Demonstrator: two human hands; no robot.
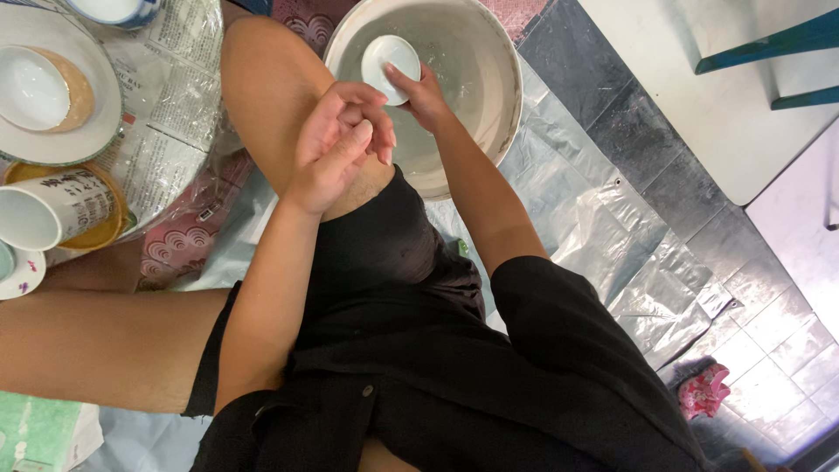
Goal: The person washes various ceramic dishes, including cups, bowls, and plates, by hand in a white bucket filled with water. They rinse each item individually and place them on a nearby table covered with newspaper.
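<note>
1. The small white dish (390,59) sits tilted inside the large basin (502,96), pinched at its rim by the right hand (426,94).
2. The left hand (341,144), loosely curled and holding nothing, hovers just beside the basin.
3. Wet fingers could slip; the dish might chip against the basin wall.
4. Left of the basin: printed newspaper (166,96) under plates, and a white cup (57,210) bearing dark characters.

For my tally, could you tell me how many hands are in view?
2: the right hand holds a small white dish in the basin; the left hand rests on the knee.
</note>
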